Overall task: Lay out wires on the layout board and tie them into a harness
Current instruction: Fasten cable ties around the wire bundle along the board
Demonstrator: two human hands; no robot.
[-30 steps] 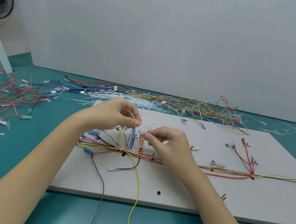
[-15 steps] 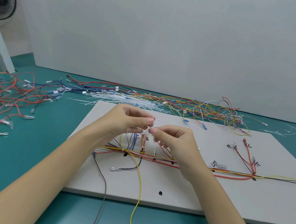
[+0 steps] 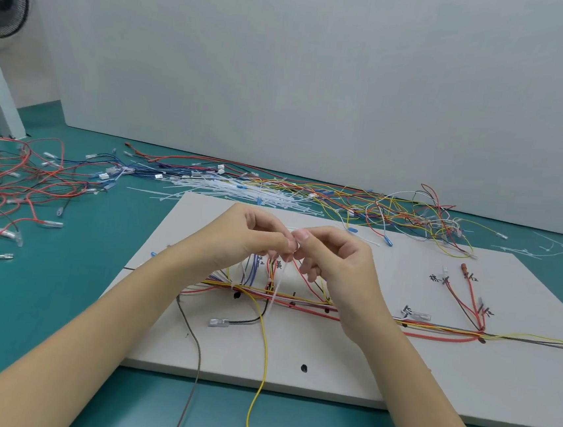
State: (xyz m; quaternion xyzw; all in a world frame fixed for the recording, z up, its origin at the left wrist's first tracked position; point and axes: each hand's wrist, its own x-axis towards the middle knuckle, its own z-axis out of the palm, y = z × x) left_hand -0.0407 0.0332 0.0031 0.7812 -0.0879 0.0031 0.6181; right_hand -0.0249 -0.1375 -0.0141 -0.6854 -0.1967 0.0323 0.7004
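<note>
Loose wires (image 3: 17, 188) litter the teal table (image 3: 42, 293) at left. Board (image 3: 395, 372) near edge sits close to the table front; bare board in front of the harness. Left hand (image 3: 246, 241) and right hand (image 3: 333, 263) meet fingertip to fingertip above mid-board, both pinching a white tie (image 3: 277, 281) that hangs near-vertical to the harness (image 3: 366, 319), which runs left-right across the board.

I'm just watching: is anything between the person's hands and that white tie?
Nothing visible. The left hand and right hand pinch the white cable tie directly above the wire bundle on the layout board.
</note>
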